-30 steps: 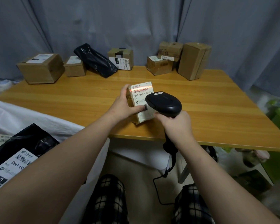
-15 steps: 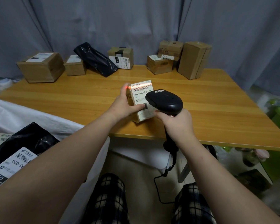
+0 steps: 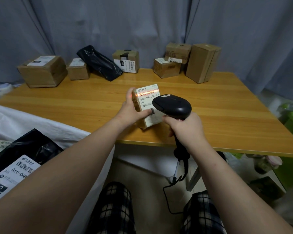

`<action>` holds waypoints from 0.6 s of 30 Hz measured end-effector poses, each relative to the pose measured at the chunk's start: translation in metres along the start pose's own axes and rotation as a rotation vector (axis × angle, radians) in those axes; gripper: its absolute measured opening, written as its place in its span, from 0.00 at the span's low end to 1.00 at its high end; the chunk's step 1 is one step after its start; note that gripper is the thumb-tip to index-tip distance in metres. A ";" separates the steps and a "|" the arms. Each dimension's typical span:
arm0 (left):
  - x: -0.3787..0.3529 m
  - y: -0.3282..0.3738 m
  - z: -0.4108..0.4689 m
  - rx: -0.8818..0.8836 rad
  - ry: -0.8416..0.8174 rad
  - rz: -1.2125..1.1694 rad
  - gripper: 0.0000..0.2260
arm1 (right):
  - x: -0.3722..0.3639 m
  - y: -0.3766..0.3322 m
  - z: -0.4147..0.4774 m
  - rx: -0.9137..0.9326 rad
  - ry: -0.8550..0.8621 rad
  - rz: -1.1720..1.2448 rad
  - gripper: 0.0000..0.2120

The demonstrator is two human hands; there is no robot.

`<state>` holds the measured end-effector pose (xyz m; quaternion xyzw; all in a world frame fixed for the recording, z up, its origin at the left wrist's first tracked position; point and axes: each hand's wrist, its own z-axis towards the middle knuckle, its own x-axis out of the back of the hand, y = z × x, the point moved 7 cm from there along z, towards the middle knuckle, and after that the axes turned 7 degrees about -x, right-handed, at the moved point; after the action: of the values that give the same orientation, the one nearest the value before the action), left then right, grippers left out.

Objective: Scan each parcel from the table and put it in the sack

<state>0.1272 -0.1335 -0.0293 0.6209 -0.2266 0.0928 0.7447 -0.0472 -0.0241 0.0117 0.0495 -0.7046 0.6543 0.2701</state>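
seven cardboard boxes (image 3: 42, 71) show: six along the back of the one table (image 3: 91, 102), one of those stacked on another, and one labelled box (image 3: 148, 100) in hand. there are two black poly bags (image 3: 100, 63), one on the table and one in the single white sack (image 3: 15, 122). one scanner (image 3: 172, 105); two hands, a left hand (image 3: 130, 112) and a right hand (image 3: 188, 127).

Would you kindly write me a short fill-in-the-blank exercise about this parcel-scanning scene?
The left hand holds the parcel; the scanner is in the ____ one.
The parcel's label reads 010-010-L30-____.
Among the brown boxes at the far edge of the table lies one ____ bag.
Missing words: right, 551, black.
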 end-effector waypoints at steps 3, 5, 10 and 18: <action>0.001 0.000 0.000 0.004 0.001 -0.005 0.45 | 0.002 0.002 0.001 -0.007 -0.013 0.005 0.13; 0.001 0.000 0.000 0.008 0.010 -0.003 0.45 | 0.006 0.002 0.002 -0.007 -0.004 0.013 0.14; 0.001 0.000 0.000 0.013 0.019 -0.010 0.45 | 0.009 0.000 0.005 -0.009 0.002 0.034 0.15; 0.001 0.000 -0.001 0.006 0.040 0.000 0.45 | 0.004 -0.001 0.005 -0.006 -0.005 0.025 0.15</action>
<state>0.1278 -0.1322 -0.0288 0.6212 -0.2111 0.1058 0.7472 -0.0523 -0.0281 0.0143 0.0417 -0.7078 0.6555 0.2601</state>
